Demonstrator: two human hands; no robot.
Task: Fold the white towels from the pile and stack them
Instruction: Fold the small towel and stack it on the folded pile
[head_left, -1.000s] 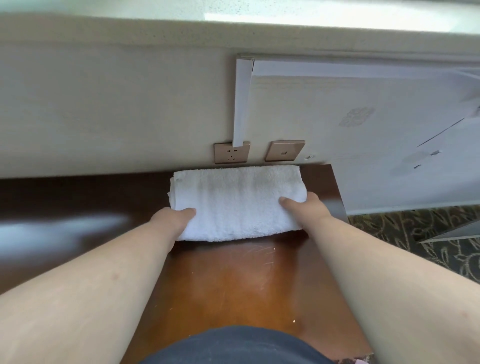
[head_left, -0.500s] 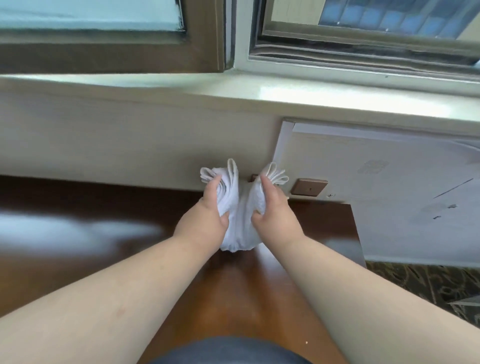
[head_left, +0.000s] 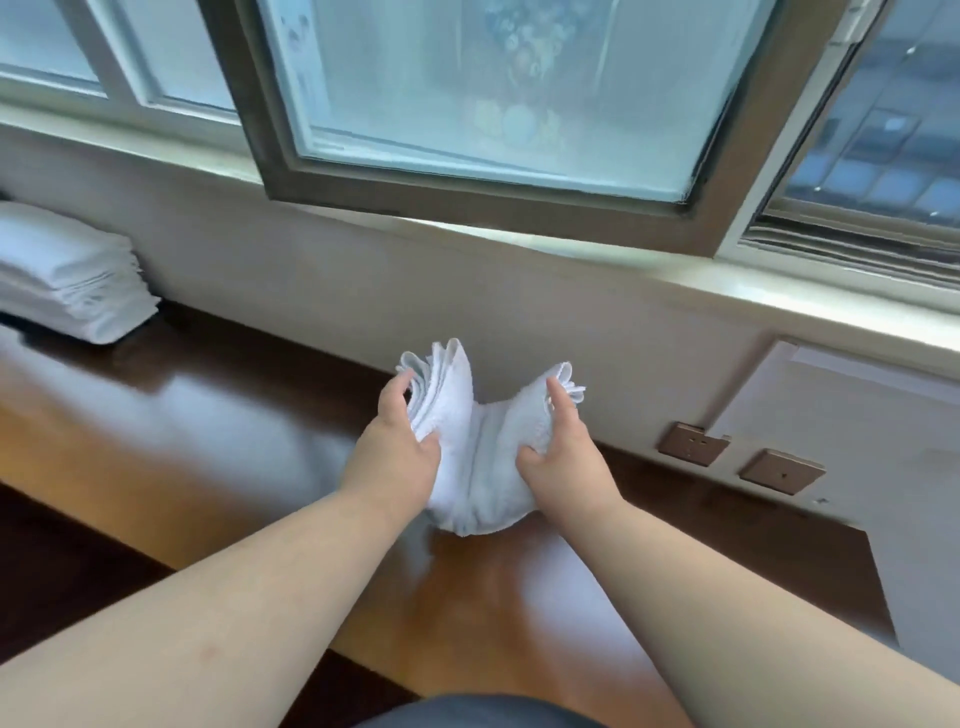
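Near the centre of the frame a folded white towel (head_left: 480, 462) is held just above the dark wooden worktop (head_left: 218, 415), bent upward into a U so that its two layered ends point toward the window (head_left: 498, 104). The left hand (head_left: 397, 457) has a grip on the left end, thumb on the inner face and fingers wrapped round the outside; the right hand (head_left: 563, 457) grips the right end the same way, so both grips are closed on cloth rather than spread wide. The sagging middle of the towel hangs close to the worktop, though whether it touches cannot be told. At the far left of the frame, against the wall, sits a stack of folded towels (head_left: 67, 275), several layers high and fairly even, which suggests a good share of the work is already behind the person. The towel in hand looks to be at its last fold, the two ends about to meet, after which it would need carrying well across to the stack. No unfolded pile shows in this view, so how many towels remain cannot be judged. Two brown wall sockets (head_left: 693, 444) sit at the right, beside a white panel (head_left: 857, 467).
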